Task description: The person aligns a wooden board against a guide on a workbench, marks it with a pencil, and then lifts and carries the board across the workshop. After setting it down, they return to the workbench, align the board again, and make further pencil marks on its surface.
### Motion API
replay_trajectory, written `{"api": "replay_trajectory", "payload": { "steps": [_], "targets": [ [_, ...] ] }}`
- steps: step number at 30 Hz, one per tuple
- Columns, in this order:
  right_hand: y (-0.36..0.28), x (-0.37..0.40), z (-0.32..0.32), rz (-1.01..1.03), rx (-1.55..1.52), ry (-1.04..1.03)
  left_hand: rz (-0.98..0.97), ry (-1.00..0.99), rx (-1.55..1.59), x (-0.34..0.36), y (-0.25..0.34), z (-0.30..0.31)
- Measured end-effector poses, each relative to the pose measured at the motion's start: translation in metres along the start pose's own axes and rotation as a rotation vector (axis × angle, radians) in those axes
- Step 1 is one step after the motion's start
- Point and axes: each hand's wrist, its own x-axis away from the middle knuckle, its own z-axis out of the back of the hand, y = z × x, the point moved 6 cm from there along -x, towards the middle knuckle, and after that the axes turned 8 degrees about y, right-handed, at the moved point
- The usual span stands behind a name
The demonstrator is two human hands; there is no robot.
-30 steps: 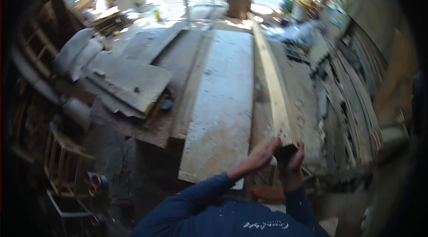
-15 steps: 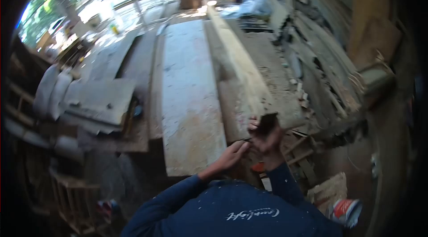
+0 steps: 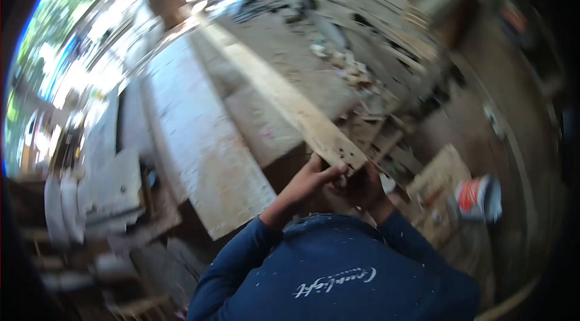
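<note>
A long pale wooden plank (image 3: 272, 88) runs from the upper left down to my hands, with small dark holes at its near end. My left hand (image 3: 317, 179) is at the left side of that end, its thumb laid along the edge and its fingers round it. At the right corner of the same end is my right hand (image 3: 367, 187), in shadow and blurred; its fingers are mostly hidden, and whatever it holds cannot be made out.
A wide whitish board (image 3: 205, 134) lies left of the plank on the bench. Wood scraps (image 3: 356, 76) line the right side. A red and white bucket (image 3: 478, 198) stands at the lower right beside a rough wood piece (image 3: 444, 179). Stacked boards (image 3: 109, 191) lie at left.
The view has turned to the right. My left hand has moved from beside the whitish board onto the plank's near end. The dark object in my right hand no longer shows clearly.
</note>
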Motion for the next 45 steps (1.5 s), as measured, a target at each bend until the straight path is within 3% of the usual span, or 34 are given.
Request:
{"api": "replay_trajectory", "payload": {
  "steps": [2,4,5,7,8,9,10,12,15,18,19,20,22,24,26,28,29,30,33,34,35,36,37,38,39,40,41,42,44,45],
  "targets": [
    [-0.027,0.021,0.059,0.022,-0.024,-0.016,0.043,-0.144,-0.11,-0.025,-0.032,-0.035],
    [-0.033,0.041,0.12,0.077,-0.024,0.106,0.191,-0.134,-0.173,-0.04,-0.076,-0.043],
    [-0.029,0.057,0.151,0.092,-0.036,0.212,0.276,-0.169,-0.021,-0.054,-0.11,-0.048],
    [-0.013,0.079,0.207,0.004,-0.203,0.193,0.481,-0.18,0.29,-0.073,-0.188,-0.054],
    [-0.001,0.085,0.229,-0.05,-0.279,0.163,0.568,-0.208,0.296,-0.072,-0.213,-0.061],
    [0.012,0.09,0.255,-0.079,-0.271,0.321,0.641,-0.225,0.309,-0.071,-0.231,-0.064],
    [0.028,0.094,0.274,-0.059,-0.319,0.302,0.695,-0.238,0.327,-0.072,-0.247,-0.061],
    [0.056,0.093,0.305,-0.03,-0.393,0.25,0.666,-0.086,-0.056,-0.074,-0.275,-0.038],
    [0.097,0.09,0.348,-0.028,-0.303,0.525,0.531,-0.072,-0.413,-0.051,-0.289,-0.014],
    [0.089,0.097,0.319,-0.016,-0.268,0.374,0.268,-0.046,-0.726,-0.021,-0.288,0.031],
    [0.087,0.1,0.317,-0.037,-0.221,0.455,0.162,0.016,-0.833,-0.004,-0.295,0.055],
    [0.088,0.103,0.33,-0.077,-0.043,0.573,0.058,0.075,-0.938,0.015,-0.303,0.075],
    [0.091,0.116,0.378,-0.149,0.323,0.799,0.117,0.296,-0.918,0.065,-0.329,0.122],
    [0.099,0.125,0.451,-0.347,0.638,0.839,0.239,0.59,-0.806,0.134,-0.4,0.189],
    [0.074,0.14,0.415,-0.471,1.239,0.893,0.443,0.8,-0.791,0.225,-0.438,0.214],
    [0.092,0.132,0.549,-0.141,2.039,0.551,0.464,0.79,-0.785,0.315,-0.528,0.244],
    [0.1,0.12,0.606,-0.024,2.443,-0.158,0.476,0.824,-0.766,0.347,-0.572,0.254],
    [0.107,0.125,0.651,0.428,2.654,-0.866,0.459,0.887,-0.671,0.372,-0.606,0.252],
    [0.125,0.084,0.607,-0.144,2.612,-1.003,0.527,1.224,-0.102,0.469,-0.697,0.209],
    [0.165,0.083,0.488,-0.077,2.54,-1.272,0.414,1.382,-0.121,0.502,-0.706,0.187],
    [0.198,0.06,0.448,-0.499,2.451,-0.823,0.445,1.493,0.043,0.537,-0.685,0.154],
    [0.243,0.046,0.422,-0.654,2.526,-0.903,0.481,1.507,-0.175,0.567,-0.718,0.138],
    [0.288,0.033,0.394,-0.814,2.585,-0.999,0.502,1.641,0.102,0.599,-0.732,0.116],
    [0.34,0.032,0.369,-0.665,2.721,-1.733,0.507,1.733,0.381,0.627,-0.745,0.089],
    [0.385,0.017,0.364,-0.599,2.73,-1.675,0.467,1.791,0.512,0.653,-0.803,0.055],
    [0.453,-0.02,0.387,-0.233,2.591,-1.751,0.406,1.851,0.628,0.681,-0.86,0.037],
    [0.498,-0.04,0.399,0.078,2.415,-1.8,0.576,1.822,0.534,0.72,-0.842,0.002],
    [0.628,-0.027,0.311,0.069,2.369,-1.76,0.946,1.895,0.566,0.768,-0.926,-0.074],
    [0.772,-0.024,0.267,-0.098,2.177,-1.598,0.92,2.026,0.968,0.819,-0.905,-0.153],
    [0.827,0.023,0.181,-0.389,2.203,-1.141,0.946,1.997,1.013,0.825,-0.982,-0.2]
  ]
}}
